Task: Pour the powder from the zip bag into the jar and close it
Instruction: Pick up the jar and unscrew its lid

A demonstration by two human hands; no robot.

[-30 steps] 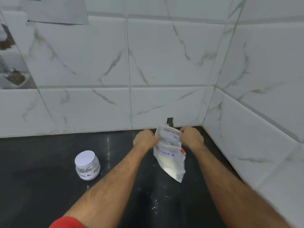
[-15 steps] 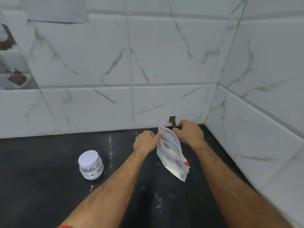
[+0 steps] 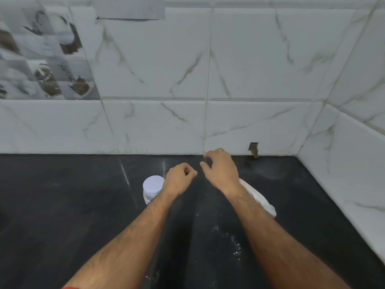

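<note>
Hands empty above the counter, jar capped, bag lying flat

Two bare hands hover over the black countertop [image 3: 62, 205], neither holding anything. The left hand [image 3: 179, 180] is curled into a loose fist with the thumb tucked against the fingers, and nothing shows between them. The right hand [image 3: 221, 171] is relaxed and partly spread, its fingers bent a little and apart from the thumb, grasping nothing. The two hands are near each other but do not touch.

One jar [image 3: 151, 189] stands upright on the counter just beside the left wrist, which hides part of it. Its clear body is topped by one white lid [image 3: 153, 183], seated on the mouth.

One zip bag [image 3: 261, 200] of white powder lies on the counter under and to the right of the right forearm, which covers much of it; whether its seal is open cannot be told.

Scattered white powder specks [image 3: 235, 246] dot the counter between the two forearms. Behind stands a white marble-patterned tile wall [image 3: 250, 69], with one small chipped hole [image 3: 253, 149] at its base. One red sleeve edge [image 3: 69, 287] shows at the bottom.
</note>
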